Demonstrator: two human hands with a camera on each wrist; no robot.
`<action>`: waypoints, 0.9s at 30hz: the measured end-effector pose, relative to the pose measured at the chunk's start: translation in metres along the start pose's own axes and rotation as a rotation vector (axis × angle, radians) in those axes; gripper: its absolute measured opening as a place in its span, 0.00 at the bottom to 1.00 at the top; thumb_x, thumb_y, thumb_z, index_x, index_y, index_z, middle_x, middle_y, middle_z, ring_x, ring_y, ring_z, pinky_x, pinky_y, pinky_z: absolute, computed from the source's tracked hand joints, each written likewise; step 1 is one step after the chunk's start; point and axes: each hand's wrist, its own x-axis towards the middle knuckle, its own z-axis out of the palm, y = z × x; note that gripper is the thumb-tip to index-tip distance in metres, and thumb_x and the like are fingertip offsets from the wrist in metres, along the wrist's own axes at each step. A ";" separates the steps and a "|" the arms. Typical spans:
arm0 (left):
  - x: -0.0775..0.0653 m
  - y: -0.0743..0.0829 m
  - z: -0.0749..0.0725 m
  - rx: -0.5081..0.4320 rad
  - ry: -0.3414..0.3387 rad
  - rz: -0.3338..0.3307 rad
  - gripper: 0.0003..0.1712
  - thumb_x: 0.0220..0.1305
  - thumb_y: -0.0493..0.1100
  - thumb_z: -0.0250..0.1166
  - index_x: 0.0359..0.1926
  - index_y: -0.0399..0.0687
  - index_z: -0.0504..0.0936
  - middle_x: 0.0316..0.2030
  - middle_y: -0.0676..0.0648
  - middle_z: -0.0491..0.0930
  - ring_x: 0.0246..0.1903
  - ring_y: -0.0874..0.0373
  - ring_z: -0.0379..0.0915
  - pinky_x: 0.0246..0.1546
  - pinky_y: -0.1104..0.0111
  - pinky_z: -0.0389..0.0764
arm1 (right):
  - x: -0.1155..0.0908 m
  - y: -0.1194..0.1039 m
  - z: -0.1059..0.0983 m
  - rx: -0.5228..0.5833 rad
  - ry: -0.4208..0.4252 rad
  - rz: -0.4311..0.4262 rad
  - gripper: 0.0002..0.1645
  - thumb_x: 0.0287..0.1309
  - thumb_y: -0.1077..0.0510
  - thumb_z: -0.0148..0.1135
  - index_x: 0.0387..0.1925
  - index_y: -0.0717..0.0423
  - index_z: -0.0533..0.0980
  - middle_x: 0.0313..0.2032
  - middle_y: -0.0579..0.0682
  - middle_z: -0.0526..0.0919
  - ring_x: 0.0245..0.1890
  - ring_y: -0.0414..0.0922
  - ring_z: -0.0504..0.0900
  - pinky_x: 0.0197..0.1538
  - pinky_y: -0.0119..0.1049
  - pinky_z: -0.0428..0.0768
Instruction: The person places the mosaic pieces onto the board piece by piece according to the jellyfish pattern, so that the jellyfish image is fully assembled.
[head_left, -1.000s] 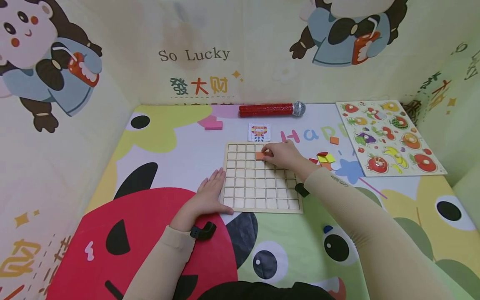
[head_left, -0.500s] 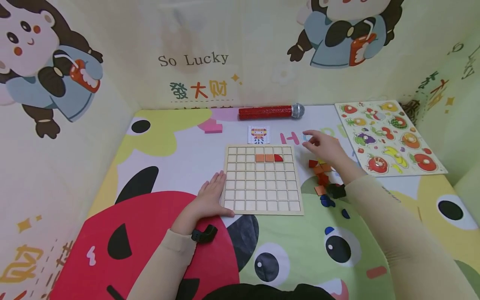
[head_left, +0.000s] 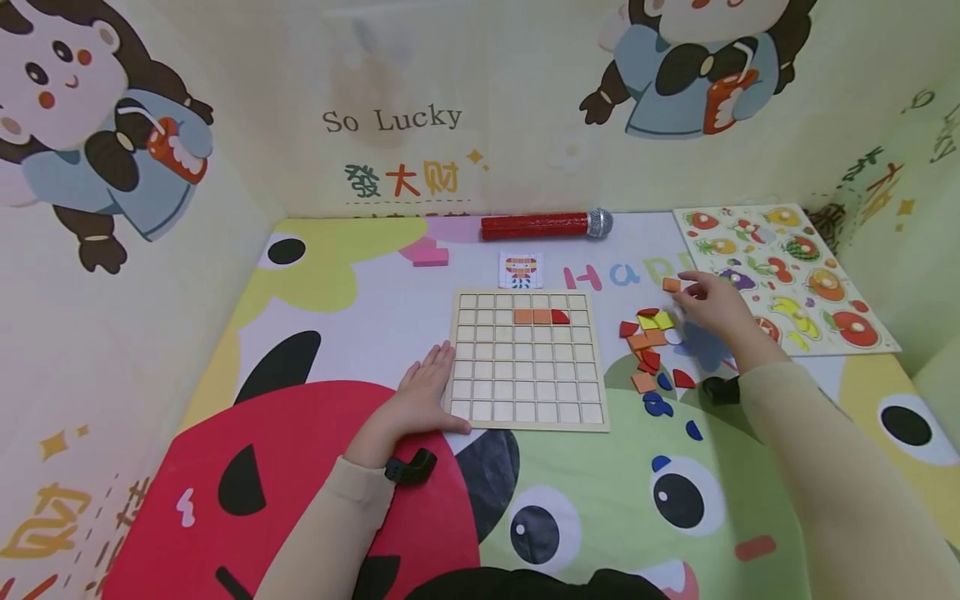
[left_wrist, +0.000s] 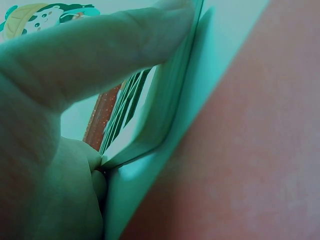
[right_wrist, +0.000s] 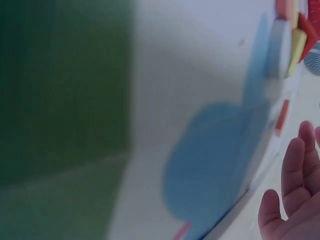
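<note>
My left hand point(head_left: 424, 395) rests with straight fingers along the left edge of the wooden grid board point(head_left: 525, 392); its thumb lies at the near corner. In the left wrist view, the thumb point(left_wrist: 110, 47) extends across the board's side point(left_wrist: 155, 117). Two orange squares point(head_left: 532, 317) and a red quarter-round piece point(head_left: 560, 317) sit side by side in the board's second row. My right hand point(head_left: 714, 307) hovers by a loose orange square point(head_left: 671, 285), fingertips close to its right side. The right wrist view shows its fingers point(right_wrist: 292, 170) relaxed, apart from the orange piece point(right_wrist: 282, 117).
Loose red, yellow and orange pieces point(head_left: 655, 337) and blue ones point(head_left: 657, 405) lie right of the board. Behind it are a small pattern card point(head_left: 521, 271) and a red microphone point(head_left: 536, 226). A fruit puzzle board point(head_left: 810, 333) lies at the right, pink blocks point(head_left: 431, 257) at back left.
My right hand has left the orange square on the grid board and moved right, past the loose pieces, to the separate orange square. My left hand stays at the board's edge.
</note>
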 end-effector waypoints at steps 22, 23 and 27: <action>0.000 -0.003 0.003 0.004 0.006 0.005 0.70 0.33 0.58 0.74 0.71 0.48 0.39 0.72 0.50 0.38 0.71 0.53 0.31 0.68 0.50 0.39 | 0.023 0.010 0.002 -0.208 -0.079 -0.044 0.42 0.60 0.45 0.49 0.66 0.65 0.50 0.61 0.75 0.49 0.59 0.69 0.52 0.60 0.65 0.54; 0.000 -0.003 0.003 0.008 0.004 0.005 0.70 0.33 0.58 0.74 0.71 0.49 0.39 0.72 0.50 0.38 0.71 0.53 0.30 0.68 0.51 0.39 | 0.023 0.010 0.002 -0.210 -0.079 -0.046 0.42 0.60 0.45 0.49 0.66 0.65 0.50 0.61 0.76 0.49 0.59 0.69 0.52 0.59 0.65 0.54; 0.000 -0.003 0.003 0.013 0.004 -0.004 0.70 0.33 0.58 0.74 0.71 0.49 0.39 0.72 0.50 0.38 0.71 0.53 0.30 0.68 0.51 0.39 | 0.022 0.009 0.002 -0.206 -0.075 -0.055 0.42 0.60 0.44 0.49 0.67 0.64 0.50 0.61 0.76 0.48 0.57 0.69 0.54 0.58 0.66 0.55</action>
